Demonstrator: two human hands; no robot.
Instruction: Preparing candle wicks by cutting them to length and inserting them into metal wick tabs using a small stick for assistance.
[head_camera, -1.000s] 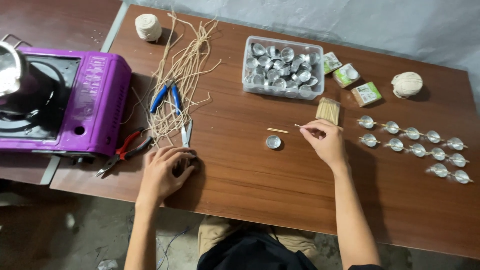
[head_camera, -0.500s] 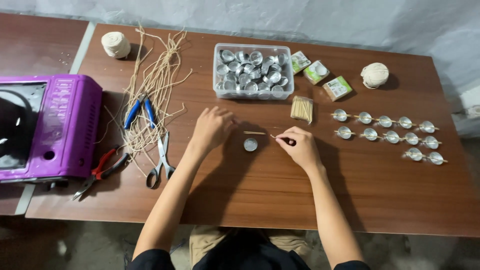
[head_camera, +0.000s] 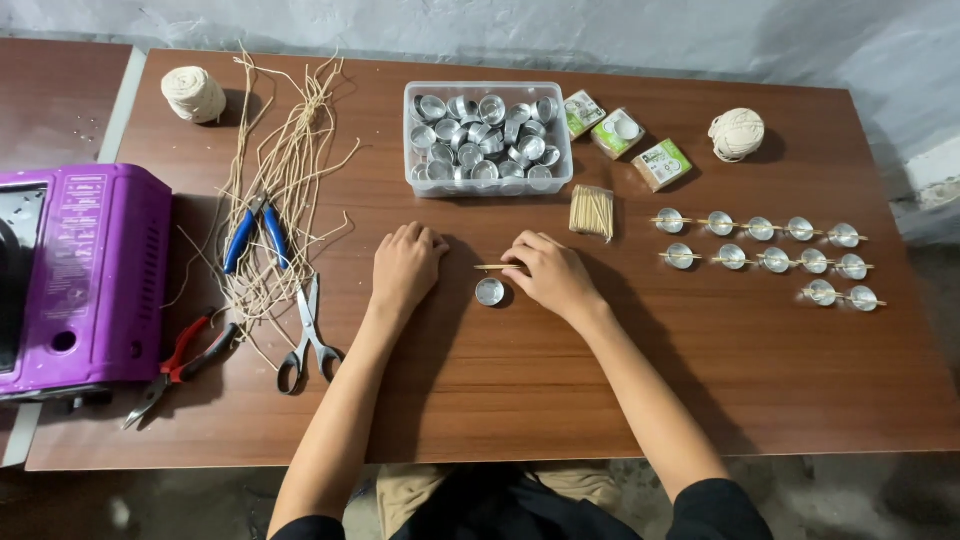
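Between both hands (head_camera: 405, 265) (head_camera: 548, 272), thin wooden stick (head_camera: 492, 267) lengthwise left-to-right above cup (head_camera: 490, 291).

Wood-grain brown table (head_camera: 600, 380). Purple stove (head_camera: 70, 270), left edge. Blue-handled pliers (head_camera: 250, 230), red/black pliers (head_camera: 185, 355) lower left. Cream twine balls (head_camera: 194, 94), top. Silver cups (head_camera: 488, 135) in clear tub. Green/white boxes (head_camera: 660, 163), upper right.

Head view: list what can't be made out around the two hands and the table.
- Right hand: its fingertips cover one end of the thin stick; the grip is hidden.
- Left hand: knuckles up; anything beneath it is hidden.
- Single metal cup: too small to see inside.
- Purple stove: cut off by the left edge.
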